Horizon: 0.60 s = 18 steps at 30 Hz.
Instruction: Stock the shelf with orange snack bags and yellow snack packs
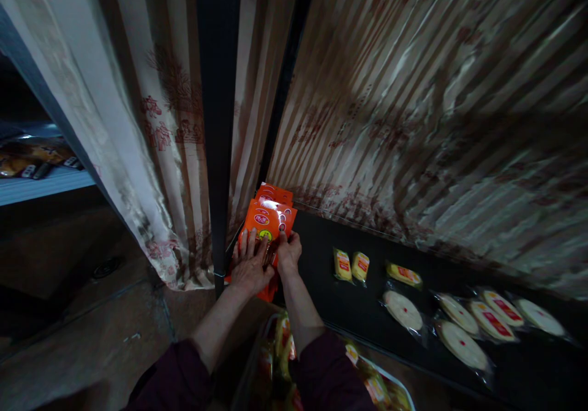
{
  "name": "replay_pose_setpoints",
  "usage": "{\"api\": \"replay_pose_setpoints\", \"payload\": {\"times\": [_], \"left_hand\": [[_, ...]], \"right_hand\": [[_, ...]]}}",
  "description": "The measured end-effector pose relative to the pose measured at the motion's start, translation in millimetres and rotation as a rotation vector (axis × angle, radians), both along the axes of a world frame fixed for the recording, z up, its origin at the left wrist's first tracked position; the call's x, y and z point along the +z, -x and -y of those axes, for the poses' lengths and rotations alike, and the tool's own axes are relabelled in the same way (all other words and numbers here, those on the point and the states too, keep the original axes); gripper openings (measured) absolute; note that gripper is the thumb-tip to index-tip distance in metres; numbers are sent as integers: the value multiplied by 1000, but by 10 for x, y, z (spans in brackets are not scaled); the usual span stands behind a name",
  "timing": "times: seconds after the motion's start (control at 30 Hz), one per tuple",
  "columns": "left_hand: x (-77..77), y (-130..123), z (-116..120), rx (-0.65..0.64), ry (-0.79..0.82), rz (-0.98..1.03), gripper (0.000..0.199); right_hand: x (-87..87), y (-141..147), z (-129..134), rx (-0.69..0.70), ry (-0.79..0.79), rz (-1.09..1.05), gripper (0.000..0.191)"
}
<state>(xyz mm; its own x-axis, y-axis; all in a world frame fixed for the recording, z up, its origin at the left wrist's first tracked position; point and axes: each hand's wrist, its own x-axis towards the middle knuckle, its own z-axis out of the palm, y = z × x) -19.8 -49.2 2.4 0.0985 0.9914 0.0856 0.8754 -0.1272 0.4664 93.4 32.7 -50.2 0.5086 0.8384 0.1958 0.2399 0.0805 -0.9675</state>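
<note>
Several orange packets point(271, 215) lie in an overlapping stack at the left end of a black shelf point(316, 288). My left hand point(250, 267) rests on the stack with its fingers spread over the top packet. At the packet's right edge is my right hand point(288, 253), fingers bent against it with the thumb inward. The right fingertips seem to grip that edge, though their undersides are hidden. A yellow-and-red printed front with a round emblem shows between the hands. Two small yellow wrapped packs point(342, 264) lie on the shelf to the right of my hands.
Farther right are another yellow pack point(404, 274) and several round, pale wrapped cakes point(403, 310). Below my forearms stands a plastic crate point(390, 381) of yellow packs. A dark post point(220, 123) rises left of the stack, before pleated curtains point(358, 117). Bagged goods point(37, 157) sit far left.
</note>
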Motion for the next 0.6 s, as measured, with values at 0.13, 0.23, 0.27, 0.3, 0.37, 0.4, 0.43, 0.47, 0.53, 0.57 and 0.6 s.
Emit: {"api": "replay_pose_setpoints", "payload": {"times": [0.13,0.23,0.27,0.3,0.37,0.4,0.43,0.47,0.53,0.57,0.6], "left_hand": [[-1,17,0,-3,15,-3,72],[-7,45,7,7,0,-10,72],[-9,55,8,2,-6,-11,71],[-11,64,8,-6,-10,-11,70],[-19,86,4,-28,-5,-2,63],[-25,101,-2,-38,-1,5,60],[-33,120,-11,-45,2,12,58],[-41,144,-23,-55,1,16,57],[-50,201,-49,-85,-10,20,57],[-47,228,-56,-97,-16,24,57],[-36,248,-52,-107,-25,30,56]], "right_hand": [[89,9,55,-65,111,112,38],[187,71,230,-80,53,307,54],[211,96,316,-67,24,373,59],[227,119,414,-41,-10,440,63],[233,162,625,14,-31,538,61],[226,181,728,37,-26,572,57],[214,199,825,53,-23,601,53],[201,217,912,75,-28,633,49],[177,255,1042,158,-51,700,46],[169,273,1084,201,-58,723,45],[165,291,1111,236,-55,734,45]]}}
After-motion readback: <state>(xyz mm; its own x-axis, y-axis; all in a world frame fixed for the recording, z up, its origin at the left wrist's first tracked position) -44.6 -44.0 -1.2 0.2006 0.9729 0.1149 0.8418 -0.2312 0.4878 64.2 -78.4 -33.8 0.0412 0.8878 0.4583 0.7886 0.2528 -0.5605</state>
